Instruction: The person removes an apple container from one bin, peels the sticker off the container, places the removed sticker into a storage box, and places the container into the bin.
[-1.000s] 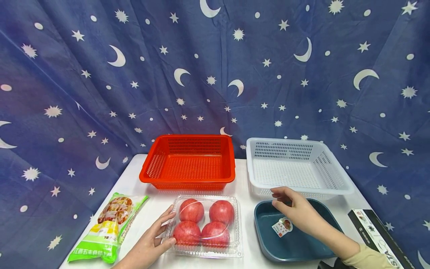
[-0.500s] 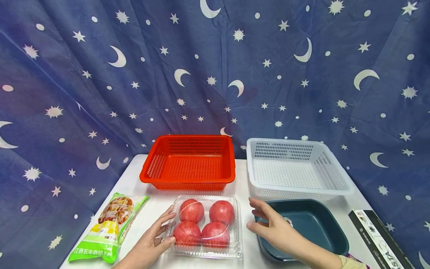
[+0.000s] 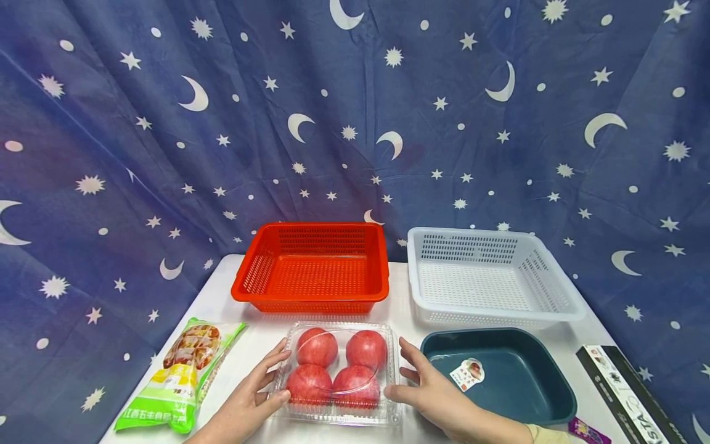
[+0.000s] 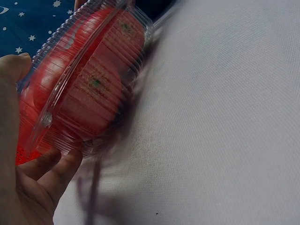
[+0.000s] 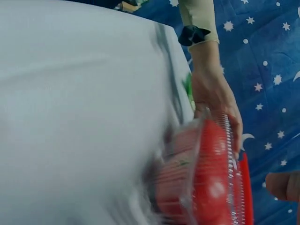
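A clear plastic clamshell box [image 3: 391, 414] of several red apples [image 3: 308, 383] sits near the front middle of the white table. My left hand [image 3: 249, 394] holds the box at its left side, thumb toward the near corner and fingers along the edge. In the left wrist view, two fingertips [image 4: 70, 161] touch the ribbed wall. My right hand [image 3: 438, 391] is at the box's right side with fingers spread. Its thumb overlaps the rim in the head view, while the right wrist view shows the thumb tip [image 5: 279, 185] apart from the box.
Behind stand a red basket [image 3: 310, 302] and a white basket [image 3: 493, 314]. A dark teal basin [image 3: 516, 376] with a label lies right of the box. At left is a green food bag [image 3: 177, 376]; at far right, a long black-and-white carton [image 3: 627, 394] and a purple packet [image 3: 588, 430].
My right hand has moved left from above the teal basin to the right side of the apple box. The left hand and the box have stayed in place.
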`<state>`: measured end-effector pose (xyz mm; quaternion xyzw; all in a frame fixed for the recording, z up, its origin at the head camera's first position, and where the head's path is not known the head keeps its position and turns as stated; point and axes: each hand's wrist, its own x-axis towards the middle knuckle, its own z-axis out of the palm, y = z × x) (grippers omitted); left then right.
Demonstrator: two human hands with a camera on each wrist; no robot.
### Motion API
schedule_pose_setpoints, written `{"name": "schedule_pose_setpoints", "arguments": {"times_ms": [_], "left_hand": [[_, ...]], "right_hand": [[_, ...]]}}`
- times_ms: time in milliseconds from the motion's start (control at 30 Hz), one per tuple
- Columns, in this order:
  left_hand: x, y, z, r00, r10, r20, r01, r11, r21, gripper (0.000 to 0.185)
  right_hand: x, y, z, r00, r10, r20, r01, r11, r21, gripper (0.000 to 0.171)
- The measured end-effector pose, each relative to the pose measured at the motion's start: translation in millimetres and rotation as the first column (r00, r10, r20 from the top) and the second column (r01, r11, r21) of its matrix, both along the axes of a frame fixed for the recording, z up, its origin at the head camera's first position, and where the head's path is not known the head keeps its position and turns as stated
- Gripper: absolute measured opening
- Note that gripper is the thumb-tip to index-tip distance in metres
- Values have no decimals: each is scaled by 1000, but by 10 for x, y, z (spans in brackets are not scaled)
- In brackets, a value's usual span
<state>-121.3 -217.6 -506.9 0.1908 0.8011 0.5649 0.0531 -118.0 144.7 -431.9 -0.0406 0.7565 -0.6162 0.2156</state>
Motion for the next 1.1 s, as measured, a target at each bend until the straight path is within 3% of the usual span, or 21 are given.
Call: {"name": "schedule_pose_setpoints", "arguments": {"times_ms": [367, 667, 1000, 1100], "left_hand": [[6, 9, 6, 1000, 12, -7, -12, 1000, -21, 61], [9, 13, 1, 1000, 14, 5, -14, 1000, -17, 61], [5, -18, -34, 999, 9, -32, -10, 1000, -14, 61], [-2, -33, -50, 998, 1, -68, -2, 1000, -13, 60]], "right_hand": [[-124, -184, -244, 972, -153, 177, 166, 984, -62, 97], [-167, -241, -360, 950, -165, 264, 200, 974, -108, 92], [-150, -318, -360, 962, -152, 229, 182, 976, -117, 86], [-121, -330, -385, 967, -134, 215, 173, 969, -175, 86]]}}
